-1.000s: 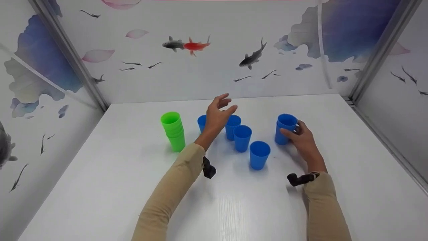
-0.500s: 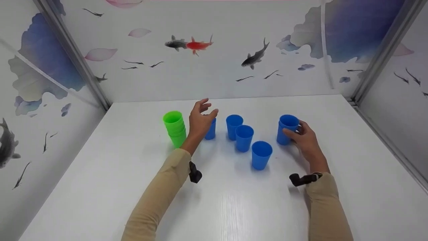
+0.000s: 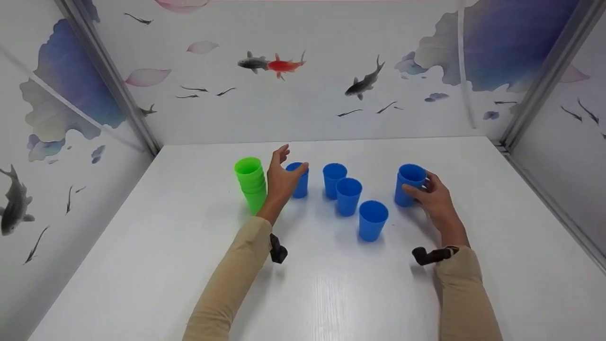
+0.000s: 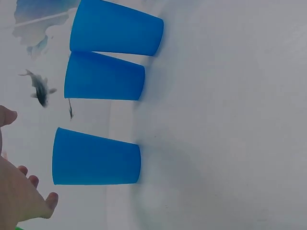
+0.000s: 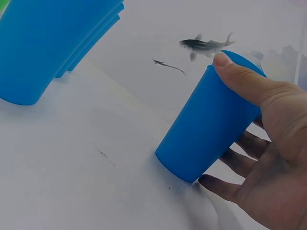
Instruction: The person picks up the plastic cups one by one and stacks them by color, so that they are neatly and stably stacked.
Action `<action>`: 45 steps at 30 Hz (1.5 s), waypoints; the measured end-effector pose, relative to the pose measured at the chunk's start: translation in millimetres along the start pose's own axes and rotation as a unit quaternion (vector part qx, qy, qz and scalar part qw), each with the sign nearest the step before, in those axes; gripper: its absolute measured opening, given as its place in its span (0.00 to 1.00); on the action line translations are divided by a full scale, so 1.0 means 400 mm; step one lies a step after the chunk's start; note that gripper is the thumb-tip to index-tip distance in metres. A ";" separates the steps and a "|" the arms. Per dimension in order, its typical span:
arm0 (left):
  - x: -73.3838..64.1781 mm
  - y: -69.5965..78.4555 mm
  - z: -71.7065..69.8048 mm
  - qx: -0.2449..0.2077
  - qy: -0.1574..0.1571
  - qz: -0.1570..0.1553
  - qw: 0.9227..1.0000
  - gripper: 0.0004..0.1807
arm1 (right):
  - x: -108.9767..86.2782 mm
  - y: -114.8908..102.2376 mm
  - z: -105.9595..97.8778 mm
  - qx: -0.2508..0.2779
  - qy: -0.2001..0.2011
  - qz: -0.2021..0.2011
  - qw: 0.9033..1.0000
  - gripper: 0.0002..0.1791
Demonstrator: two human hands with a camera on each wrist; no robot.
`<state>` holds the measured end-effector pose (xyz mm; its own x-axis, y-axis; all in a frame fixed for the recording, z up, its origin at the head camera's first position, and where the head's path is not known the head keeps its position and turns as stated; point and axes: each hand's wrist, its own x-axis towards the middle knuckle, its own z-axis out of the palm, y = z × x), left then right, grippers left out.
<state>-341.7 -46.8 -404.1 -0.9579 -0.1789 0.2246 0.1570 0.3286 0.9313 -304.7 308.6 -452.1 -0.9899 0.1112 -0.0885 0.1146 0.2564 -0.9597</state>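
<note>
At the back of the table my left hand (image 3: 282, 180), thumb spread from its fingers, reaches round the upper part of a blue cup (image 3: 300, 185). In the left wrist view a gap shows between this hand (image 4: 24, 191) and the cup (image 4: 98, 160). On the right, my right hand (image 3: 433, 198) holds an upright pair of nested blue cups (image 3: 407, 189). Its thumb lies near the rim and the fingers curve behind, as the right wrist view shows on the blue cup (image 5: 206, 120).
A stack of nested green cups (image 3: 255, 199) stands just left of my left hand. Between the hands are three more upright blue cups, a back one (image 3: 331, 182), a middle one (image 3: 348, 201) and a front one (image 3: 373, 222). Printed walls border the white table (image 3: 322, 293).
My left hand has moved left from above the blue cups and lowered beside the leftmost one. My right hand keeps its hold on the nested blue cups, which stay in place.
</note>
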 end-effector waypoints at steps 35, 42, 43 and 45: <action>-0.024 -0.112 0.083 0.004 0.010 -0.117 0.993 0.45 | -0.002 -0.007 0.025 0.024 0.037 -0.047 0.998 0.47; -0.023 -0.110 0.086 0.014 0.023 -0.136 0.990 0.43 | 0.004 -0.002 0.027 0.020 0.041 -0.035 0.998 0.46; -0.023 -0.109 0.086 0.014 0.025 -0.136 0.990 0.43 | 0.005 -0.002 0.027 0.020 0.042 -0.033 0.998 0.47; -0.021 -0.105 0.084 0.013 0.029 -0.134 0.991 0.42 | 0.007 -0.003 0.026 0.018 0.042 -0.031 0.998 0.47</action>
<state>-348.1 -27.8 -454.7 -0.9490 -0.3149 -0.0126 -0.1075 0.2861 0.9522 -308.3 298.8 -454.1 -0.9842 0.1770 -0.0064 0.0479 0.2313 -0.9717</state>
